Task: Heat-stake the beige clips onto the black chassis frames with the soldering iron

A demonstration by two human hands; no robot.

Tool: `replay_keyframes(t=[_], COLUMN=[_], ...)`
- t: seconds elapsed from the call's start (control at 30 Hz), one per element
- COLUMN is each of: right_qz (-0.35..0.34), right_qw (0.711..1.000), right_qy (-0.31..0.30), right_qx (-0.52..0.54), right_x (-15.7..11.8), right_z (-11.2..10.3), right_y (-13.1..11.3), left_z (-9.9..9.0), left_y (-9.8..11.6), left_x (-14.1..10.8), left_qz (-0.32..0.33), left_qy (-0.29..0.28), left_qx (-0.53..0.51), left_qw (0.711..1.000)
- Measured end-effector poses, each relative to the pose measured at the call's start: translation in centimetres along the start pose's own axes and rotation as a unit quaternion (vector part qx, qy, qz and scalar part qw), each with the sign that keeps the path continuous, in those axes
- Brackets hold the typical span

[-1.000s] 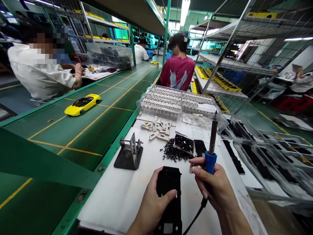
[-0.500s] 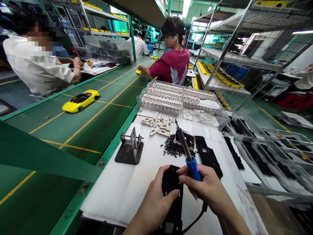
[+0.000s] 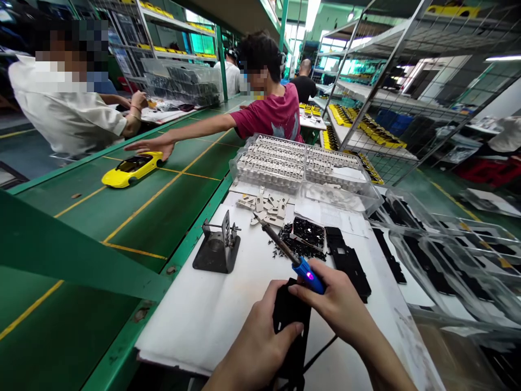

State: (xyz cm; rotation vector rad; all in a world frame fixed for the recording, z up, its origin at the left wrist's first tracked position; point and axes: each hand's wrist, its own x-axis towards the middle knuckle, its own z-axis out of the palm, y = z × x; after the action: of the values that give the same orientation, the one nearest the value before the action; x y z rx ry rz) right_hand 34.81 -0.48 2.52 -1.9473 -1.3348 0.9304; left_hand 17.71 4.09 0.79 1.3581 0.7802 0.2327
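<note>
My left hand (image 3: 266, 331) is wrapped round a long black plastic plate (image 3: 291, 312) above the near part of the white worktop. In my right hand (image 3: 336, 301) is a blue-handled soldering iron (image 3: 308, 275), its metal tip pointing up and to the left. The right fingertips also meet the plate's far end. Beyond the iron lie a heap of small black parts (image 3: 307, 233) and a pile of pale flat pieces (image 3: 268, 206). A second black plate (image 3: 348, 260) rests to the right. The iron's dark metal stand (image 3: 215, 252) is on the left.
Clear trays of pale parts (image 3: 271, 160) stand at the worktop's far end. A green conveyor (image 3: 163, 201) runs along the left, carrying a yellow toy car (image 3: 132, 169). A co-worker's hand (image 3: 157, 145) is at the car. Bags of black parts (image 3: 443, 266) lie right.
The soldering iron has tilted to the left in my right hand. The co-worker in red has leaned left and stretched an arm over the conveyor to the near yellow car.
</note>
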Motion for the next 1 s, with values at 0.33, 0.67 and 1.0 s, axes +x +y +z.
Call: replay_keyframes(t=[0.33, 0.67, 1.0], right_qz=[0.022, -0.008, -0.01], right_qw=[0.979, 0.968, 0.969], right_qy=[-0.144, -0.152, -0.082], right_qx=[0.144, 0.202, 0.234], right_x=[1.9, 2.1, 0.3], right_z=[-2.1, -1.5, -0.4], right_y=[0.5, 0.9, 2.0], left_z=[-1.3, -0.8, -0.6], left_y=[0.7, 0.4, 0.4], left_x=[-0.2, 0.4, 0.4], left_qz=[0.039, 0.047, 0.023], left_qy=[-0.071, -0.048, -0.062], left_qx=[0.05, 0.036, 0.031], left_qw=[0.995, 0.997, 0.997])
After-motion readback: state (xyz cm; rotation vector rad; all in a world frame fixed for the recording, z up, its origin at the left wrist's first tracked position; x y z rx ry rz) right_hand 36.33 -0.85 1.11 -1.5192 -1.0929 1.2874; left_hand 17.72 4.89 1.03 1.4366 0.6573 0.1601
